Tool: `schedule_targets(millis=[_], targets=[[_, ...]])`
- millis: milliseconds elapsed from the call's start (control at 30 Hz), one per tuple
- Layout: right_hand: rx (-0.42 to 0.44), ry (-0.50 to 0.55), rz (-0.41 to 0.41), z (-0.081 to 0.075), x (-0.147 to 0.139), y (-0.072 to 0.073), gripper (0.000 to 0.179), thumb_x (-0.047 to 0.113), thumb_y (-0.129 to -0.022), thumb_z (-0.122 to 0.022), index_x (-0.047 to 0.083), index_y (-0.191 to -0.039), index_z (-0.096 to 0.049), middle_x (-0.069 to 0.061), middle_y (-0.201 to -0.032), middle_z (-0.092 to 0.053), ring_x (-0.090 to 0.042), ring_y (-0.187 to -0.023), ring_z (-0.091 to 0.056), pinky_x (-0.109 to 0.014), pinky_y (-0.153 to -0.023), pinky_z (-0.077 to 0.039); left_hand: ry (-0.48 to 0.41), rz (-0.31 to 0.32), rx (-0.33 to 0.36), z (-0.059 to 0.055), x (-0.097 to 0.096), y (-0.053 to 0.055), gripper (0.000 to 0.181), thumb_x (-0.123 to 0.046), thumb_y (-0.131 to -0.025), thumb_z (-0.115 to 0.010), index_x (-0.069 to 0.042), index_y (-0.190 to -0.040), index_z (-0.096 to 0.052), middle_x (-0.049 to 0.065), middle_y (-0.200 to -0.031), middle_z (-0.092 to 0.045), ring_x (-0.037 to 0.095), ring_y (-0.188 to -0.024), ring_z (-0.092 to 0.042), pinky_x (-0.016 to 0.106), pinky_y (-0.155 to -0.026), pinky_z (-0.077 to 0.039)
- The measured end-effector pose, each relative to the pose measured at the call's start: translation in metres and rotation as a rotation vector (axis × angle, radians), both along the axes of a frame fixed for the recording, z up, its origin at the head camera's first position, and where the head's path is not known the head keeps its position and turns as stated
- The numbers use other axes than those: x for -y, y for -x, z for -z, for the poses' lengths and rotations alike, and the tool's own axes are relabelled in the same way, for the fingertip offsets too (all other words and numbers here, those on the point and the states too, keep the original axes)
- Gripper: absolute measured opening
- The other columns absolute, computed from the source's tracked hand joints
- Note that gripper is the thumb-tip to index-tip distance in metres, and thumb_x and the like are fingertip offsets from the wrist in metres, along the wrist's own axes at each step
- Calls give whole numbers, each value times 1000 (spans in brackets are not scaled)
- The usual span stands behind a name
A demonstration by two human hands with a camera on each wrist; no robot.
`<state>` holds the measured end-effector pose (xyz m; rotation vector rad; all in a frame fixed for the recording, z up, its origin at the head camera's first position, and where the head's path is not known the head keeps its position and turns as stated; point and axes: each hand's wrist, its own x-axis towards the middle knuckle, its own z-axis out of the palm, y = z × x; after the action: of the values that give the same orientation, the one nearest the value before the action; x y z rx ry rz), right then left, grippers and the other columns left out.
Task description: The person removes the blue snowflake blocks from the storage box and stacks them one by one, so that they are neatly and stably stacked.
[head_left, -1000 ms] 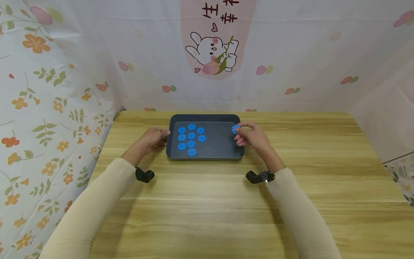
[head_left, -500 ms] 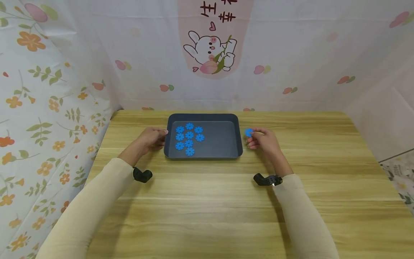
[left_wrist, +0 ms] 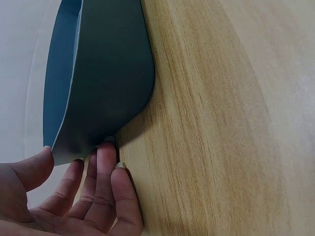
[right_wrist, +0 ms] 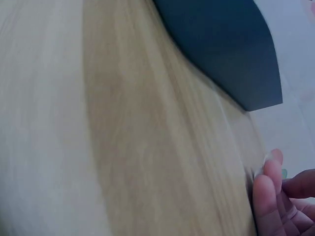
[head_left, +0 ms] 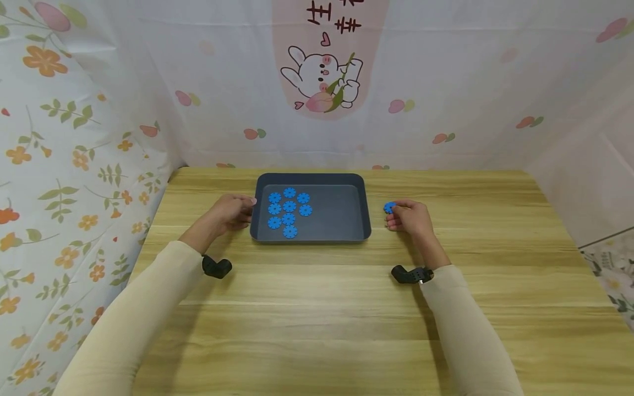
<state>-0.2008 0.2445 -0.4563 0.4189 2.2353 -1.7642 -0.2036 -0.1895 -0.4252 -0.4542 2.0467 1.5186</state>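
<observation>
A dark grey rectangular tray (head_left: 339, 214) lies on the wooden table. Several blue notched plastic discs (head_left: 289, 206) lie flat in its left half. At the tray's left end my left hand (head_left: 233, 213) holds the edge. The left wrist view has the thumb (left_wrist: 37, 169) at the rim and the fingertips against the outer wall. To the right of the tray, apart from it, my right hand (head_left: 413, 219) pinches another blue notched disc (head_left: 389, 207) between thumb and forefinger. That disc cannot be made out in the right wrist view.
The wooden table (head_left: 317, 319) reaches back to a white printed cloth (head_left: 213, 82). A floral cloth (head_left: 64, 220) hangs along the left side. Each wrist bears a black camera mount, the left one (head_left: 217, 267) and the right one (head_left: 412, 274).
My right hand has carried its blue disc from over the tray's right end out to the right and slightly down beside it. My left hand has stayed at the tray's edge.
</observation>
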Motion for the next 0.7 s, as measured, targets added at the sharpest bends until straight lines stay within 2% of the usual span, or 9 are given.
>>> schedule_targets(millis=[433, 700], targets=[[-31, -53, 39, 5, 1, 1, 35, 11, -101, -49, -4, -133, -50, 1, -67, -65, -8, -54, -64, -28, -60, -58, -5, 1, 1, -2, 0, 0, 44, -28, -104, -47, -6, -143, -46, 13, -121, -55, 17, -88, -58, 33, -88, -48], [-31, -46, 52, 7, -1, 0, 36, 12, -101, -49, -4, -134, -48, 1, -67, -65, -8, -53, -64, -28, -60, -58, -8, -1, 4, -1, 0, -1, 44, -28, -104, -47, -6, -142, -47, 13, -121, -55, 17, -88, -58, 32, -88, -49]])
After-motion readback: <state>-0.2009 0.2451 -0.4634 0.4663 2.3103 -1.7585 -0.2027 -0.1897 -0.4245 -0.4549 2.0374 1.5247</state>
